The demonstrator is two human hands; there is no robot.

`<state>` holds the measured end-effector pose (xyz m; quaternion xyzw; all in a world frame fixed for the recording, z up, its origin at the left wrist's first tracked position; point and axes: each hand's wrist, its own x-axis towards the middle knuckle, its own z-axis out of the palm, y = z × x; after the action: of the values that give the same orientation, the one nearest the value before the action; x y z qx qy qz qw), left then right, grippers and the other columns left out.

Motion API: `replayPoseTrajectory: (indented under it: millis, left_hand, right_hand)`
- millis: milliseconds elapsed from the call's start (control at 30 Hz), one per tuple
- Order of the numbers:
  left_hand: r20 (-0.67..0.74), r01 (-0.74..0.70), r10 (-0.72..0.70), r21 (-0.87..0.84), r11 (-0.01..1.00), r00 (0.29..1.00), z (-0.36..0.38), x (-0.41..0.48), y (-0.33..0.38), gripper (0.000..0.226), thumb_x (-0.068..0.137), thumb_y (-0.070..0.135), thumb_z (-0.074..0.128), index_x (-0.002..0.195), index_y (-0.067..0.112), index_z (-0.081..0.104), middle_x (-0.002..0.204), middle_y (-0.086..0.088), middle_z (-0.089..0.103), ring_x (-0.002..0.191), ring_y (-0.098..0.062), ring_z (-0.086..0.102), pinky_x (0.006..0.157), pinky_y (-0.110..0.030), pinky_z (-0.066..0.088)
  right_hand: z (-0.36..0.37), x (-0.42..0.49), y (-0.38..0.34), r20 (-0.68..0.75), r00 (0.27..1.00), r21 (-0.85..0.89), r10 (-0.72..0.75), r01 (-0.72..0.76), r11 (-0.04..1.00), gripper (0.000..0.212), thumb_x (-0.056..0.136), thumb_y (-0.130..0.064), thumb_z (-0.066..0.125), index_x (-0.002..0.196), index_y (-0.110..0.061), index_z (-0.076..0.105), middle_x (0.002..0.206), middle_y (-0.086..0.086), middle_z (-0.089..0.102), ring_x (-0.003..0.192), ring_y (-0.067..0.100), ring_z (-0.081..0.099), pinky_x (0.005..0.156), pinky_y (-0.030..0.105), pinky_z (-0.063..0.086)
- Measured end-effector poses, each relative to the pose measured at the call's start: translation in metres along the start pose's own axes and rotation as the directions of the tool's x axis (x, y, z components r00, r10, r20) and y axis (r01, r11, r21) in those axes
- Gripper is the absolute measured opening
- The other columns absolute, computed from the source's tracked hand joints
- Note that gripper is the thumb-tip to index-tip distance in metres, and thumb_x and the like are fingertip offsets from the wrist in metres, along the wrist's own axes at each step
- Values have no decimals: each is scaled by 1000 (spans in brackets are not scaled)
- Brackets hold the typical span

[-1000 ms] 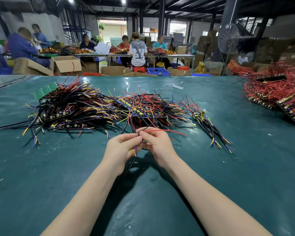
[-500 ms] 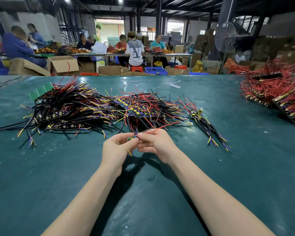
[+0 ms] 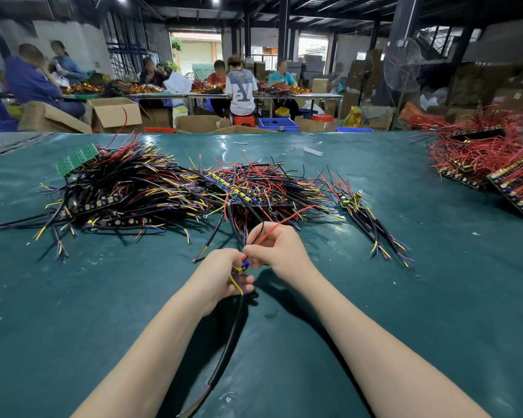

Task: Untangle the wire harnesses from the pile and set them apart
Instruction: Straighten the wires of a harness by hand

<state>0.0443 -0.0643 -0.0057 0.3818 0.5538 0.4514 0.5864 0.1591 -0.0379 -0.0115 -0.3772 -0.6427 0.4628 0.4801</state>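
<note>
A big tangled pile of wire harnesses (image 3: 169, 191) with black, red, yellow and purple leads and small circuit boards lies across the green table (image 3: 73, 297). In front of the pile, my left hand (image 3: 224, 276) grips one harness at its small board end, and its black cable (image 3: 227, 351) trails down toward me. My right hand (image 3: 278, 251) pinches a red wire (image 3: 284, 220) of the same harness, close against the left hand. A small separate bundle (image 3: 372, 224) lies to the right of the pile.
A heap of red-wired boards (image 3: 495, 164) fills the table's far right. A green circuit board (image 3: 76, 158) sticks up at the pile's left end. Behind the table are cardboard boxes (image 3: 115, 114), a standing fan (image 3: 402, 69) and several seated people.
Both hands have drawn the harness back toward me, away from the pile. The black cable now hangs lower between my arms.
</note>
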Motion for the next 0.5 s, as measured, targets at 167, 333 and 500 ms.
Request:
replayPoseTrajectory:
  millis: [167, 333, 500]
  left_hand:
    - [12, -34, 34, -17, 999, 999, -4, 2, -1, 24, 93, 12, 42, 70, 10, 49, 69, -5, 48, 43, -14, 43, 35, -16, 38]
    - [94, -90, 96, -66, 994, 991, -8, 1, -1, 23, 92, 5, 47, 72, 4, 57, 64, -7, 60, 41, -8, 54, 43, -19, 48]
    - [-1, -208, 208, -15, 978, 978, -9, 2, -1, 22, 89, -1, 50, 70, -1, 59, 50, -1, 62, 43, -7, 57, 46, -19, 51]
  right_hand:
    - [1, 0, 0, -66, 998, -9, -21, 21, 1000, 31, 78, 15, 60, 68, -13, 53, 58, 6, 53, 40, 2, 51, 43, 16, 42]
    - [1, 2, 2, -60, 998, 85, 10, -5, 996, 25, 80, 11, 59, 76, -13, 57, 61, 5, 55, 44, 4, 54, 44, 15, 44]
    - [-1, 2, 6, -56, 989, -3, 140, -140, 990, 22, 87, -11, 60, 65, -15, 60, 56, -4, 57, 51, 5, 53, 44, 16, 44]
